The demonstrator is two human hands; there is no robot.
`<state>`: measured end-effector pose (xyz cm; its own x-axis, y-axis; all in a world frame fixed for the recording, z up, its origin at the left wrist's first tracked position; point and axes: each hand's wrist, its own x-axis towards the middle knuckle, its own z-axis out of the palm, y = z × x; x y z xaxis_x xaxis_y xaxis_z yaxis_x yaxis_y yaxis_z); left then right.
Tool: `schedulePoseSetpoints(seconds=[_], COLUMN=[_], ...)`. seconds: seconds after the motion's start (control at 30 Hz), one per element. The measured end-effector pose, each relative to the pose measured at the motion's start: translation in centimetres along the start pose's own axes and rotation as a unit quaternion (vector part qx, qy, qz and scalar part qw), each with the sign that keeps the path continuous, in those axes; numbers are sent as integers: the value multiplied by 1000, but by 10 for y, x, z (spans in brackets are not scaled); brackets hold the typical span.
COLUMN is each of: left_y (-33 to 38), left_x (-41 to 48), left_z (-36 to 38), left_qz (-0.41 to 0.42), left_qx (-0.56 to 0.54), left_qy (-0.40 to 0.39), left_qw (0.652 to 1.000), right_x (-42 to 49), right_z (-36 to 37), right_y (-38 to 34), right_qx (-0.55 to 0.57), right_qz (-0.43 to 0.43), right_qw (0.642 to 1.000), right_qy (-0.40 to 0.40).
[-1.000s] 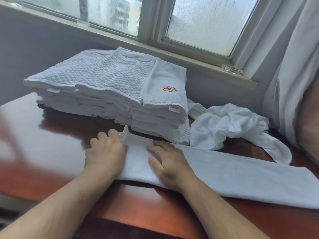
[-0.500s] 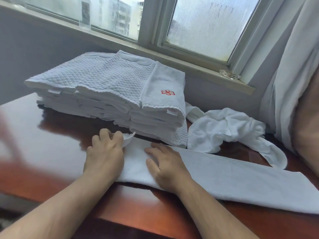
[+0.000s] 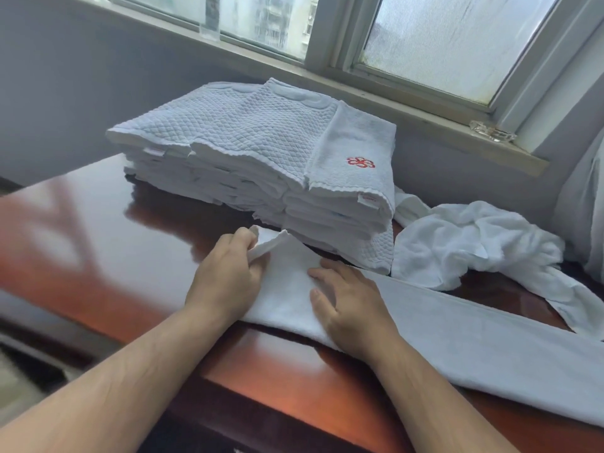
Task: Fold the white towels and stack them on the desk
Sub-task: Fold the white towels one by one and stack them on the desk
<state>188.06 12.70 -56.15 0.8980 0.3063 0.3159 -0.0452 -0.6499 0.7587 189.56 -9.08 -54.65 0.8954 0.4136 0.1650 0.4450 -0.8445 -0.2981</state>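
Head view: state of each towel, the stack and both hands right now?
long towel: folded into a strip, lying on the desk, left end lifted.
left hand: pinches the long towel's left end.
right hand: flat, pressing on the long towel.
towel stack: folded, piled on the desk.
crumpled towel: unfolded, bunched right of the towel stack.

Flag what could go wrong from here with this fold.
1. The left hand pinches only the end of the long towel, while the right hand presses flat beside it; the fold may go skewed.
2. That lifted end is right against the stack of folded towels, whose layers sit staggered; a bump might shift them.
3. The crumpled towel has a tail that reaches the long towel's far edge and could get dragged along.
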Motion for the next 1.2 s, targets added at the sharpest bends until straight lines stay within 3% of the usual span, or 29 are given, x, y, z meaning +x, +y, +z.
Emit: schedulePoseSetpoints(seconds=[0.1, 0.23, 0.37, 0.57, 0.73, 0.9, 1.2], left_y=[1, 4, 12, 13, 11, 13, 7], left_x=[8, 23, 31, 31, 32, 30, 20], left_z=[-6, -22, -23, -22, -21, -27, -40], left_qz=[-13, -96, -144, -174, -139, -164, -111], left_qx=[47, 159, 198, 151, 228, 243, 134], left_qy=[-47, -117, -116, -97, -169, -165, -119], left_qw=[998, 976, 963, 968, 949, 942, 977], right_x=[1, 1, 1, 0, 0, 2, 0], right_z=[0, 1, 2, 0, 1, 1, 6], right_y=[1, 2, 2, -1, -1, -4, -25], right_qx=[-4, -7, -2, 1, -19, -32, -44], right_qz=[-3, -7, -6, 1, -5, 2, -7], right_qw=[1000, 1000, 1000, 1000, 1000, 999, 999], right_qy=[0, 6, 7, -1, -4, -15, -22])
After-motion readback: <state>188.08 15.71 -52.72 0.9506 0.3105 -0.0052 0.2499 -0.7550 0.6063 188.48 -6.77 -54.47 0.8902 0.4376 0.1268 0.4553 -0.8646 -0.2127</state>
